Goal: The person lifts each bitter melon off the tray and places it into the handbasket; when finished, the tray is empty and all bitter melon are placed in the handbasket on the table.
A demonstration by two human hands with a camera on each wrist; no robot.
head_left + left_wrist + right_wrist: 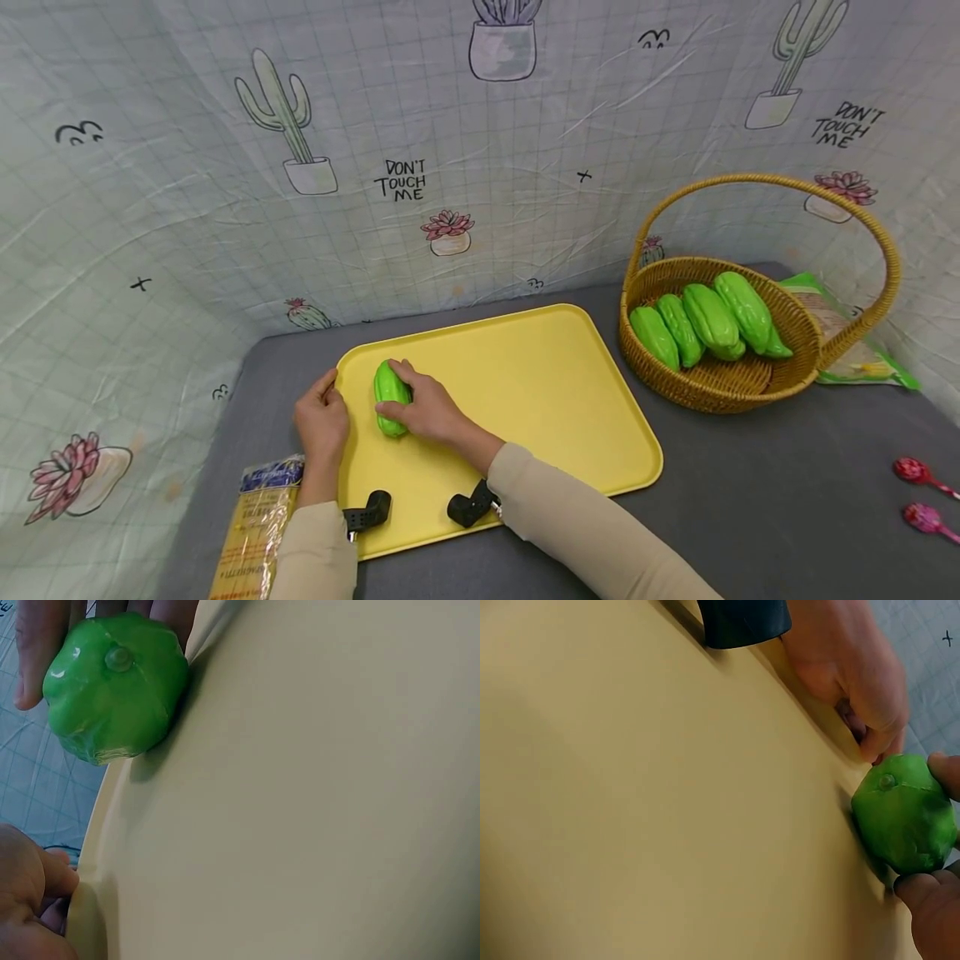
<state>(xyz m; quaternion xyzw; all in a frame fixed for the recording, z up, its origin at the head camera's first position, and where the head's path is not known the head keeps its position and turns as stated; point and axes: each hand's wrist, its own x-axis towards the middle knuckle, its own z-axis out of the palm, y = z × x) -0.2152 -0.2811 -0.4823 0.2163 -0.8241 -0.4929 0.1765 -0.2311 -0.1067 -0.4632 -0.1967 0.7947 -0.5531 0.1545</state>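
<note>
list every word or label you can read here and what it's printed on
"DON'T TOUCH ME" on the backdrop cloth, beside the cactus print left of centre.
"DON'T TOUCH ME" again on the cloth, upper right.
Yellow packet by the left hand: printed text too blurred to read.
Green packet behind the basket: text too small to read.

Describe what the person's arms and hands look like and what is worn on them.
Both arms wear long beige sleeves, the left sleeve and the right sleeve, ending at the wrists. The left hand and right hand are bare: no gloves, and no rings visible. A small black camera mount sits under each wrist, the left mount and the right mount.
</note>
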